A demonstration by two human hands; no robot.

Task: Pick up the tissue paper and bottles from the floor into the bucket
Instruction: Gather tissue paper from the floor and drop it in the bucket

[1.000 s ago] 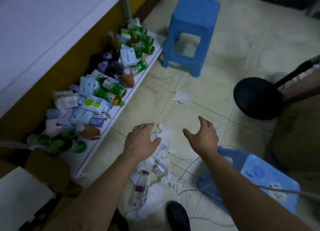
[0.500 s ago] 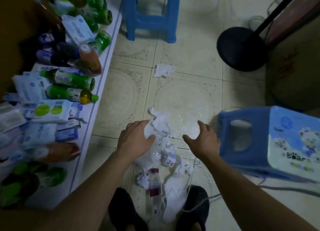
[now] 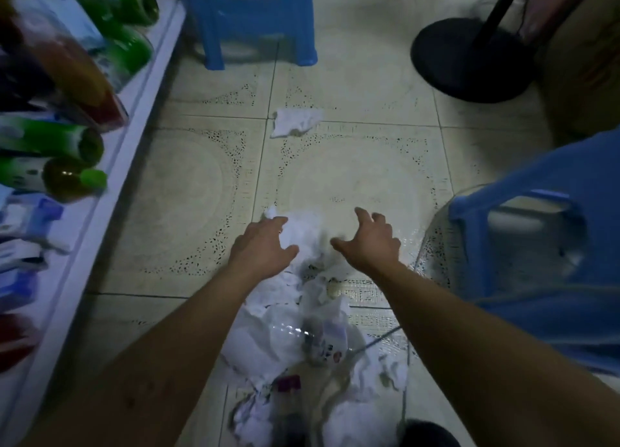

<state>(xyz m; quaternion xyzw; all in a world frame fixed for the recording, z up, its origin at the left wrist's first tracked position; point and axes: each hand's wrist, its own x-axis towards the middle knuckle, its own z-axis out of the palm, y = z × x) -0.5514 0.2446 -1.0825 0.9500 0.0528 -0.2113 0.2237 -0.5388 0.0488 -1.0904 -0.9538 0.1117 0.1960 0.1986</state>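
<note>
**A:** Tissue paper (image 3: 303, 233) sits right under you, but take the big things first. The white shelf (image 3: 110, 185) runs along well to the left of your left hand (image 3: 263, 245). It is loaded with green bottles (image 3: 53, 175) and packets, all blurred.

**B:** On the other side, the blue stool (image 3: 553, 279) is just beside your right forearm, to the right of your right hand (image 3: 369, 242). Something clear and curved (image 3: 436, 245) shows between it and your wrist; I can't tell what it is.

**A:** Well ahead of your right hand stands the black fan base (image 3: 469, 64) with its pole. Well ahead of your left hand, a second blue stool (image 3: 255, 20) stands upright on the floor (image 3: 201, 212).

**B:** Now the tissue paper itself: the heap starts between your two hands and trails back between your forearms. Your left hand is palm down, fingers loosely bent. Its tips rest on the heap's far end, not closed round it. Your right hand is spread wide, thumb pointing toward the left hand, holding nothing. I can't tell whether it touches the paper.

**A:** Behind your hands, a clear bottle (image 3: 323, 339) with a label lies in the heap between your forearms. A purple-capped bottle (image 3: 288, 384) lies even nearer to you, blurred. Smallest, a single tissue (image 3: 295, 122) lies flat ahead of both hands, apart from the heap.
</note>
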